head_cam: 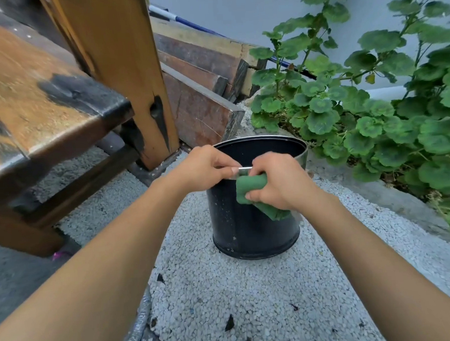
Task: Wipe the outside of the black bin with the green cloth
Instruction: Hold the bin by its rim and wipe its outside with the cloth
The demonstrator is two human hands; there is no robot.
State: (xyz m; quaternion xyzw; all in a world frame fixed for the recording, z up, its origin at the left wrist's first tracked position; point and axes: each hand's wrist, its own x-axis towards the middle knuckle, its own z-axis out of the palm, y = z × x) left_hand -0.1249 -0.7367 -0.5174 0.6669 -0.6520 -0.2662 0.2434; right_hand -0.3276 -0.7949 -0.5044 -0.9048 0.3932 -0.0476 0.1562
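Wiping is underway: the bin (250, 229) stands upright on gravel at centre. The left hand (205, 166) pinches its rim at 9 o'clock; the right hand (282, 183) grips the cloth (251, 187) against the near wall. Next, likely sweeping downward, around.

There is one black bin (255, 228), one green cloth (251, 188), two hands, the left hand (205, 166) and the right hand (279, 180), one wooden bench (45, 101) at upper left, one leafy plant (372, 110) at upper right.

We see the black bin (248, 231) standing upright and open-topped on pale gravel, its dark wall speckled with light spots, its near rim pinched under our left fingers (229, 167). The green cloth (251, 187) is bunched inside our right fingers (256, 194), pressed against the bin's outer wall just below the rim.
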